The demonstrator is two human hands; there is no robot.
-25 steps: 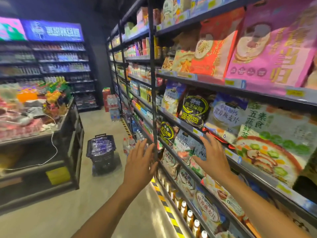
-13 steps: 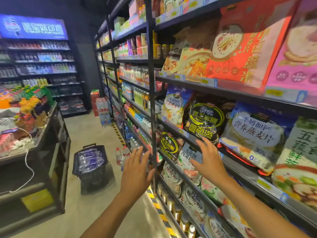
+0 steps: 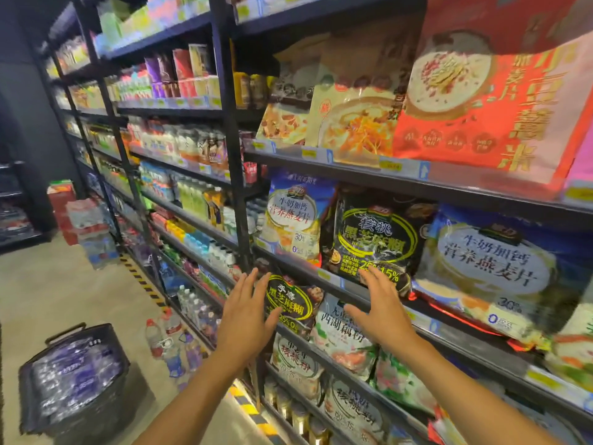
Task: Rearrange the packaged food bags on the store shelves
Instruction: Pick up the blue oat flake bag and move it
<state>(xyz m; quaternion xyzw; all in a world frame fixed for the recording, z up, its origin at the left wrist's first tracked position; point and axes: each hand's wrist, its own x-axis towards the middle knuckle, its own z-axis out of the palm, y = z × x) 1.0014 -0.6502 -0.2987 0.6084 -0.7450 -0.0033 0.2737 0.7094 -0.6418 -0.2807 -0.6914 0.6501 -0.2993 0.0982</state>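
Packaged food bags fill the dark metal shelves on my right. A small black sesame-paste bag (image 3: pixel 290 305) with a yellow oval label stands on a lower shelf, between my two hands. My left hand (image 3: pixel 247 311) is open with spread fingers at that bag's left edge. My right hand (image 3: pixel 380 308) is open in front of the shelf rail (image 3: pixel 333 279), just below a larger black bag (image 3: pixel 375 239). Blue oatmeal bags (image 3: pixel 295 216) stand on either side of the larger black one. Neither hand holds anything.
A black shopping basket (image 3: pixel 73 377) full of wrapped bottles sits on the floor at left. Loose water bottles (image 3: pixel 173 335) stand by the shelf base, beside yellow-black floor tape (image 3: pixel 144 281). Red and tan bags (image 3: pixel 475 101) fill the upper shelf.
The view has closed in on the shelves. Both hands have risen and moved forward toward the small black bag, the left one now at its edge.
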